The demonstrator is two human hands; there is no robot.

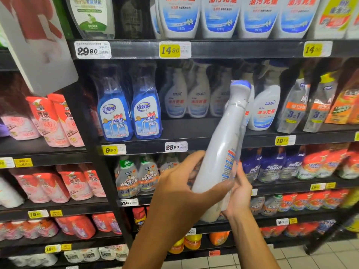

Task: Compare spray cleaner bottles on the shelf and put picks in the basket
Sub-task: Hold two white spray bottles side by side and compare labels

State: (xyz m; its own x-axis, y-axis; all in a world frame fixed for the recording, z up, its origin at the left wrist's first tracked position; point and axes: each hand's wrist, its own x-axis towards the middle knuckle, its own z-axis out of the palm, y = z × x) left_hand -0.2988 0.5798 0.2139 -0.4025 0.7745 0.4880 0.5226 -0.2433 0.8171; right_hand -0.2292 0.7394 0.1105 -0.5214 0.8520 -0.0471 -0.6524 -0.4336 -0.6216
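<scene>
Both forearms reach up from the near edge of the view, and a white spray bottle (223, 150) is held between the two hands in front of the shelves. It is gripped low on its body by the left hand (184, 191), whose thumb is laid across the near side while the fingers curl behind. The right hand (240, 193) is cupped against the base from the right, its fingers wrapped on the label side. Both hands are thus clamped on the one bottle, close together.

The comparing step is judged to be in hand: the bottle is off the shelf and tilted, head leaning up and to the right, as though its label were being read. No basket is shown, so a pick cannot be said to have been placed yet. For the next move, a decision would be called for: either the bottle is lowered to a basket somewhere out of view, or it is set back in the gap on the middle shelf (194, 133), beside the matching white bottles (266, 107).

A pale, smooth plastic body is seen, wrapped in clear film, with a blue-capped trigger head (240, 85) and a strip of blue and orange print along its right edge. The print is too blurred to be read.
</scene>
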